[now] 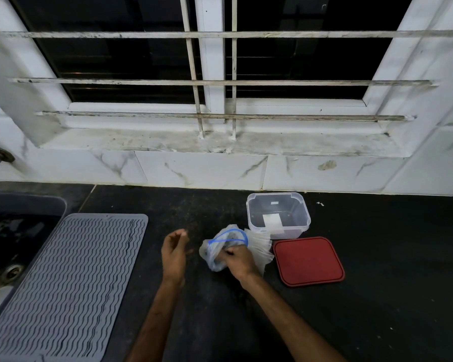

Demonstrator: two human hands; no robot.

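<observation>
Just beside tub (252,216) and red lid (309,261), right hand (239,261) grips bag (214,258); left hand (173,253) relaxed.

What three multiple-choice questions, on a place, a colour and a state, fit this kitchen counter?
1. Where is the red lid? A flat on the counter beside the clear container; B snapped onto the container; C propped upright.
2. The bag's seal is? A green; B blue; C yellow.
3. The left hand is? A gripping the bag; B pressing the lid; C open, holding nothing.
Answers: 1 A, beside the open container; 2 B, a blue line rings its mouth; 3 C, only the right hand grips the bag.
</observation>
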